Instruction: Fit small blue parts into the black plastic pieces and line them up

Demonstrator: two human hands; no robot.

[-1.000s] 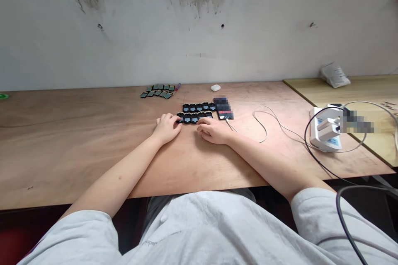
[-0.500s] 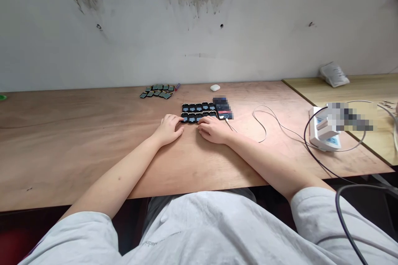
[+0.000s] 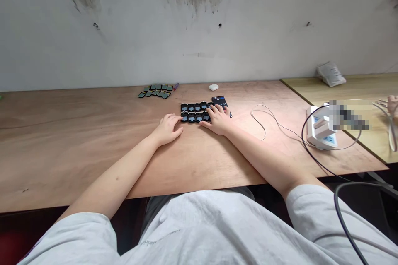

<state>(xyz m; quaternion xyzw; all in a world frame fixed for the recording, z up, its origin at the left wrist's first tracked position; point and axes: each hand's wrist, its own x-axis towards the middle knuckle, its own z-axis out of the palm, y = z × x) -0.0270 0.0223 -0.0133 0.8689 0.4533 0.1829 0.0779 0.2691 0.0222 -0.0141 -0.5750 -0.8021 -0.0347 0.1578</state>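
Observation:
Two rows of small black frames with blue-grey squares (image 3: 195,107) lie close together on the wooden table. At their left end is my left hand (image 3: 168,129), resting on the tabletop with fingers loosely spread and a fingertip at the front row's corner. My right hand (image 3: 218,121) lies spread over the right end of the rows, hiding some of the frames. Its fingertips reach to the back row and partly cover a dark smartphone (image 3: 219,100) just beyond. Neither hand grips anything.
Several flat greenish pieces (image 3: 155,91) lie at the back left beside a small purple-tipped tool (image 3: 176,86). A white earbud case (image 3: 213,87) is near the wall. At right stand a white power strip (image 3: 321,132) with cables and, beyond, another person's hand (image 3: 392,104).
My right hand has moved up and spread over the right end of the rows, beside the phone. The phone's screen has changed from a red-marked display to a dark one. My left hand stays put.

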